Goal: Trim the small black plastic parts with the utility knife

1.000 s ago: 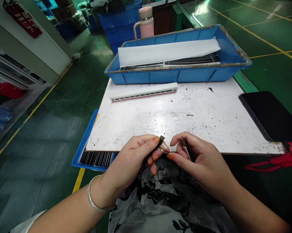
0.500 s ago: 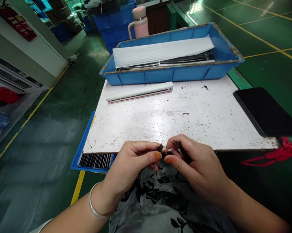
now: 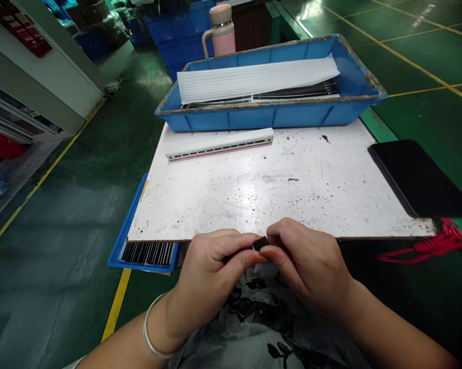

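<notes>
My left hand (image 3: 214, 264) and my right hand (image 3: 313, 259) meet at the front edge of the white table (image 3: 231, 205). Between their thumbs and fingertips they pinch a small black piece (image 3: 260, 243). Most of it is hidden by the fingers, so its full shape cannot be made out. Both hands are closed on it. Farther back on the table lies a white model train car body (image 3: 221, 146) with a red stripe and a row of dark windows, touched by neither hand.
A blue bin (image 3: 249, 122) with a white foam sheet (image 3: 254, 82) and black strips stands at the back. A pink tumbler (image 3: 223, 38) is behind it. At right lie a black phone (image 3: 423, 177) and a red cord (image 3: 442, 243). Below left is a blue tray (image 3: 117, 256) of black parts.
The fingers of both hands have closed in more tightly around the black piece, and the hands have turned slightly. The train car body stays where it was on the table.
</notes>
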Motion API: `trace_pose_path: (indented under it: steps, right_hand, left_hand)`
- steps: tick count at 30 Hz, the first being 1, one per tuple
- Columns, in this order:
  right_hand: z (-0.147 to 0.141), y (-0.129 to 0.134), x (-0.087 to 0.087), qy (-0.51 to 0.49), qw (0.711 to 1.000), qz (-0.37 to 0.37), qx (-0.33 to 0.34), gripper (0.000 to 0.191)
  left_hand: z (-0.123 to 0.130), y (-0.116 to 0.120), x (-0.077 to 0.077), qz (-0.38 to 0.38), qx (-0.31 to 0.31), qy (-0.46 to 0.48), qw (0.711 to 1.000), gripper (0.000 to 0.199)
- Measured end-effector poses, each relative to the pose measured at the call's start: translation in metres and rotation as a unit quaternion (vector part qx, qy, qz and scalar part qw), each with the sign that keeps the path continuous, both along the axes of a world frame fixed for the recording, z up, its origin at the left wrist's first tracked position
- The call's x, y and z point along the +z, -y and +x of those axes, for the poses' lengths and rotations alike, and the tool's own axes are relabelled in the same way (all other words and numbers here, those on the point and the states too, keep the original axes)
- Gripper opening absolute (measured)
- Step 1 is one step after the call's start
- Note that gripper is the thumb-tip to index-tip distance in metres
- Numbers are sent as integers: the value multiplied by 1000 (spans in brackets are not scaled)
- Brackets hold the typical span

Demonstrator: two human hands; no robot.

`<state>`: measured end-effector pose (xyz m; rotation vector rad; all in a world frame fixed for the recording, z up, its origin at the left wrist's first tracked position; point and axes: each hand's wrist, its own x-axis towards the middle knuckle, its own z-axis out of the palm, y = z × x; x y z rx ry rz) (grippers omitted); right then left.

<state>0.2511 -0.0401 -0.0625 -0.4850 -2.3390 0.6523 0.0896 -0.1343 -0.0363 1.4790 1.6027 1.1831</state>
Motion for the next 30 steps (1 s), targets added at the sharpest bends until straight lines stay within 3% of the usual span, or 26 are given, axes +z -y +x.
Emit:
trace_pose_path:
  steps: [7,15,22,30]
  right_hand:
    - [-2,-2,-4,2,999,32,11,31]
    - [-3,-2,-7,8,998,56,9,39]
    - [-4,-2,-3,1,1000,22,-6,31]
    - [-2,-5,-6,2,998,60,13,31]
  left_hand:
    - [-2,1,1,68,-27,-81,994,10]
    - [2,0,0,35,-30,-51,998,13]
    - [2,-1,0,38,-23,-39,998,11]
    - [1,-1,-1,18,-35,-42,998,16]
